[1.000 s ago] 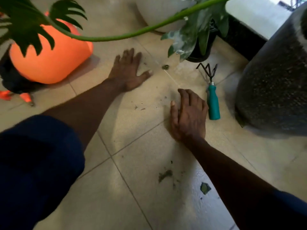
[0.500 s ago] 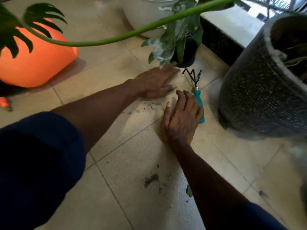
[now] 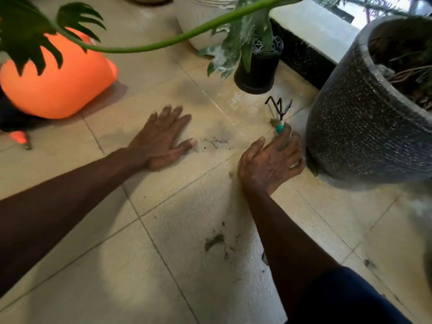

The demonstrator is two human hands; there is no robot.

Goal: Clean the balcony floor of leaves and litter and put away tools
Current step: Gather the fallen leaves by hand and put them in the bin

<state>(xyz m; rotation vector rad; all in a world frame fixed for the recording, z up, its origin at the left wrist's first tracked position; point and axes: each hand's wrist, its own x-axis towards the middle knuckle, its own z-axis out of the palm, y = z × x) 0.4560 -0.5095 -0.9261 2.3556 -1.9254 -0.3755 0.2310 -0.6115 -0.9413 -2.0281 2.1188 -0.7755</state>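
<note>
Beside speckled pot, teal-handled rake

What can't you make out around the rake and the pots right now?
Head view only:
- Rake: handle mostly covered by the right hand gripping it.
- Grey pot: cut off by the right edge.
- Orange container: partly behind a leaf.
- Left hand: fingertips motion-blurred.

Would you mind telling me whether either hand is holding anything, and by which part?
The right hand grips the hand rake by its teal handle, the black tines free; the left hand lies flat on the floor, holding nothing.
</note>
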